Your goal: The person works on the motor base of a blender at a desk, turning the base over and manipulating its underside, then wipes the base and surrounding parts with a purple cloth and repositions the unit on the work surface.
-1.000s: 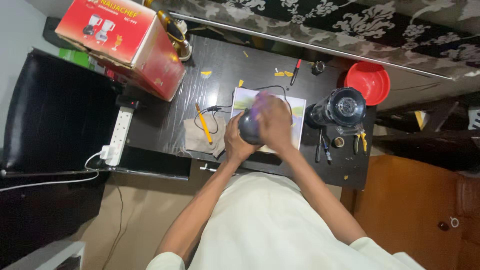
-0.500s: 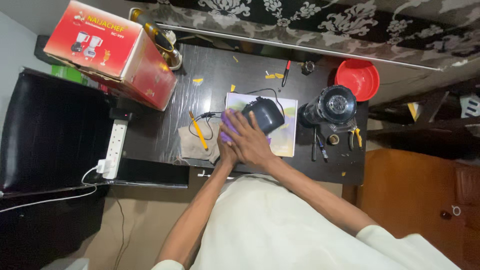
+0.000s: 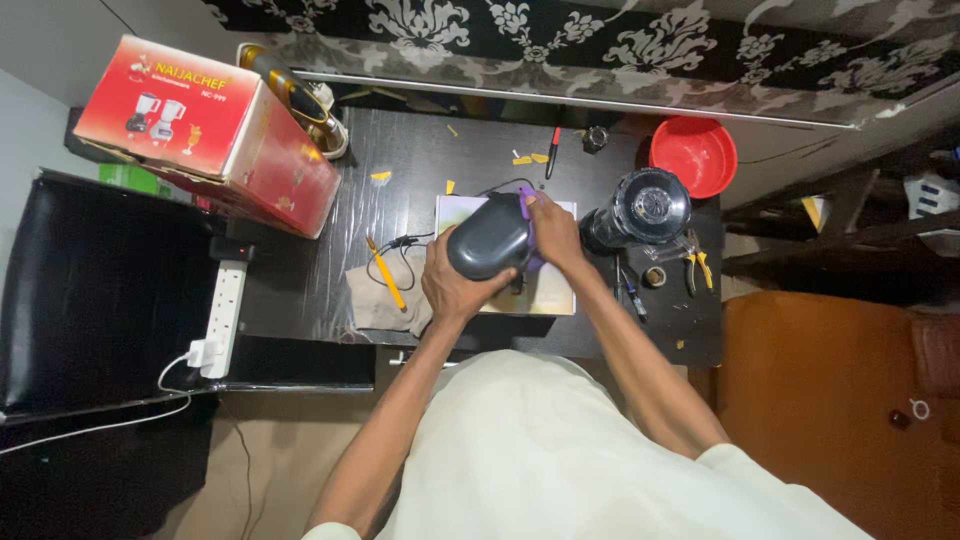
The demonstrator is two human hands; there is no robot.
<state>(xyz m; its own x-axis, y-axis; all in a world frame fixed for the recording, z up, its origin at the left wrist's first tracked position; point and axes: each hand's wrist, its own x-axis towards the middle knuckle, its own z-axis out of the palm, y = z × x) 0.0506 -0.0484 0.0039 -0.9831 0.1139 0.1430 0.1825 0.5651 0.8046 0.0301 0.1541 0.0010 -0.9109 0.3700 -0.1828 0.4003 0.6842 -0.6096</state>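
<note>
A red bowl (image 3: 697, 153) sits at the far right of the dark table (image 3: 320, 290), and from up here its inside looks bare. Just beside it stands a dark blender jar (image 3: 645, 208), seen straight down its mouth; whether anything is in it I cannot tell. At the far left a big red cardboard box (image 3: 215, 130) with pictures of blenders on it lies closed, tilted over the table's corner. The table is strewn with small things: a yellow pencil (image 3: 385, 275) lying on a beige cloth (image 3: 375, 300), a red-capped pen (image 3: 552, 150) near the back edge, yellow-handled pliers (image 3: 697, 265) and a small roll of tape (image 3: 654, 276) to the right of the jar. A white power strip (image 3: 224, 310) runs along the left edge of the table, next to a black chair (image 3: 95, 290). A black wall with pale floral patterning (image 3: 600, 40) lies behind the table, and brown flooring shows on the right. Over a light-coloured sheet (image 3: 550, 295) at the middle of the table, the person holds a dark grey blender base (image 3: 490, 238) with a purple part at its side. The left hand (image 3: 455, 285) grips its near end from below, and the right hand (image 3: 555, 230) clasps its far side, fingers wrapped on the purple edge, so both hands close on it.
</note>
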